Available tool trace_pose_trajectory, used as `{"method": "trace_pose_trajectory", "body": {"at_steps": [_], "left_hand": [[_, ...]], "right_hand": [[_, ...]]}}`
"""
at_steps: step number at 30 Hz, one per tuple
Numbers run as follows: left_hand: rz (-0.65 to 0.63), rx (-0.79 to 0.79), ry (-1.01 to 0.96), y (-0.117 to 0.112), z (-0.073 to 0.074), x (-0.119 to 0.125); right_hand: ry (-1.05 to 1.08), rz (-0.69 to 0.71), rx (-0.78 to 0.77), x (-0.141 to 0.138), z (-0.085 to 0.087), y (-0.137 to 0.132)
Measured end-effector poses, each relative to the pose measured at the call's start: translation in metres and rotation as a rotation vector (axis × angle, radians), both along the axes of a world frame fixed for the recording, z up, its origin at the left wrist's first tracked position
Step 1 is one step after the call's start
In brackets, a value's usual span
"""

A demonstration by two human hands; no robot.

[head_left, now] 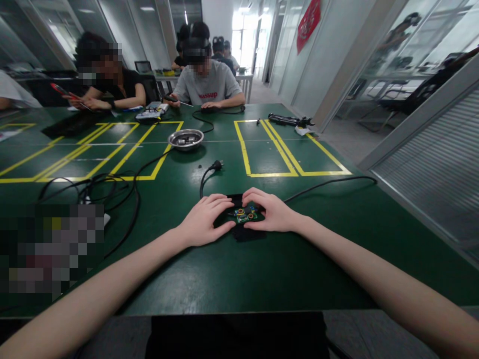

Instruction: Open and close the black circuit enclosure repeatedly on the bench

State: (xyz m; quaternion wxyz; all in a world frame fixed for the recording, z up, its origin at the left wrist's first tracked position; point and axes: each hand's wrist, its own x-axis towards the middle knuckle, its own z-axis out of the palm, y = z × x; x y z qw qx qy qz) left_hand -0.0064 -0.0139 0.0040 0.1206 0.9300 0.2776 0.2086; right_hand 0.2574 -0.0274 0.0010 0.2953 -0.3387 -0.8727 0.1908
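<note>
A small green circuit board (243, 218) with copper-coloured round coils lies between my hands, close to the table's front edge. Around it are dark parts: a black casing (235, 197) on its far side and a flat black piece (250, 235) on the near side. My left hand (205, 219) curls around the left end, fingertips on the casing and thumb at the near edge. At the right end, my right hand (275, 212) grips the board between bent fingers and thumb. My fingers partly hide the board's ends and the casing.
A black plug (217, 166) on a cable lies beyond my hands. Farther off stands a metal bowl (186, 140) holding metal parts. Tangled black cables (93, 187) lie left; another cable (329, 184) runs right. A folded black tripod (290, 120) rests far right. Co-workers sit opposite.
</note>
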Motion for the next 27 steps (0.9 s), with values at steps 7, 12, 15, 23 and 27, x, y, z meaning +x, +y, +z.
{"method": "trace_pose_trajectory", "body": {"at_steps": [7,12,15,23,27], "left_hand": [[-0.054,-0.018,-0.094,-0.001,0.003,0.001],[0.014,0.030,-0.098,0.000,0.002,0.001],[0.027,0.058,-0.061,0.001,0.000,0.001],[0.119,0.112,0.078,0.007,-0.006,0.003],[0.112,0.114,0.133,0.009,-0.005,0.003]], "right_hand": [[-0.013,-0.138,-0.038,-0.009,0.000,-0.002],[-0.051,-0.122,-0.058,-0.006,0.003,-0.003],[-0.063,-0.113,-0.012,-0.004,0.002,-0.003],[-0.053,-0.143,0.151,-0.006,-0.003,0.001],[-0.053,-0.130,0.134,-0.004,-0.003,0.003]]}}
